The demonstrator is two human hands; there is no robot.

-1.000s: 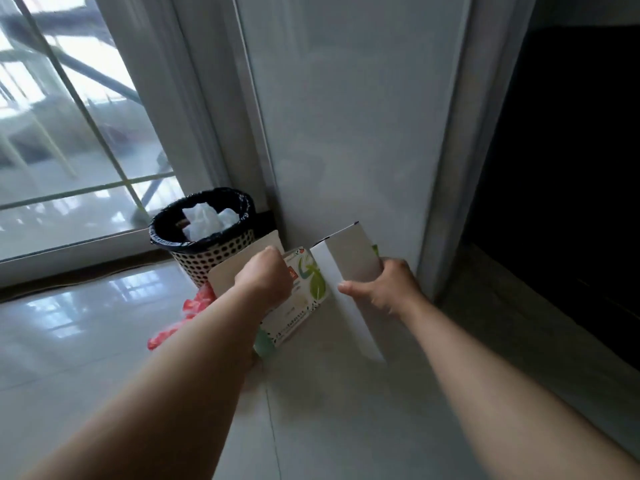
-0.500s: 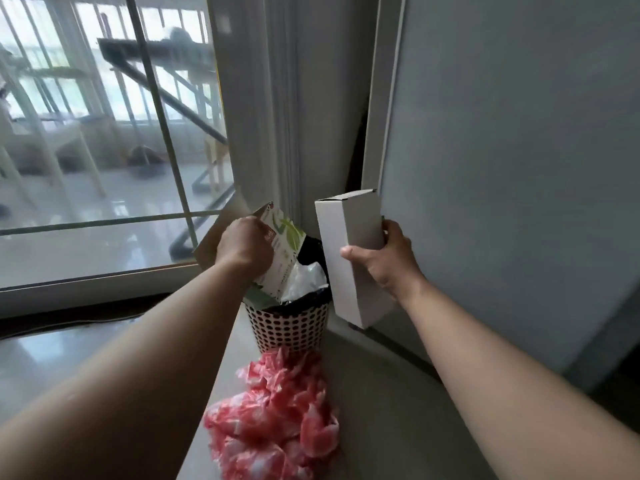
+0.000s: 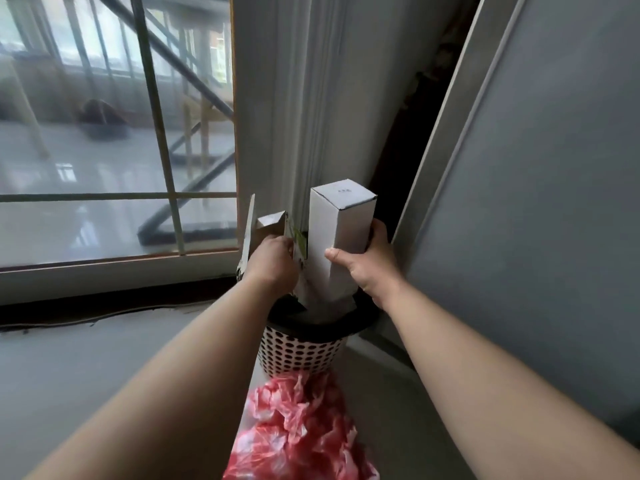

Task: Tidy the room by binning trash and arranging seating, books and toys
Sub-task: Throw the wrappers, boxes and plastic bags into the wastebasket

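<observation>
Crumpled red bag (image 3: 294,431) lies just before bin (image 3: 300,353)

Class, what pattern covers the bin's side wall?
The bin shows dark dots on white; head view.

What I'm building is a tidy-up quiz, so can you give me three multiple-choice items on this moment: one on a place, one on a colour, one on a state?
1. Where is the white box?
A. upright over the mouth of the bin
B. on the windowsill
C. flat on the floor

2. What colour is the crumpled bag in front of the bin?
A. blue
B. red and white
C. black

3. What are the hands doing?
A. both empty
B. only the left holds something
C. left hand grips the printed carton, right hand grips the white box

Answers:
1 A, its lower end meets the bin's black rim.
2 B, red plastic with white patches.
3 C, fingers of each hand curl round its own box.
</observation>
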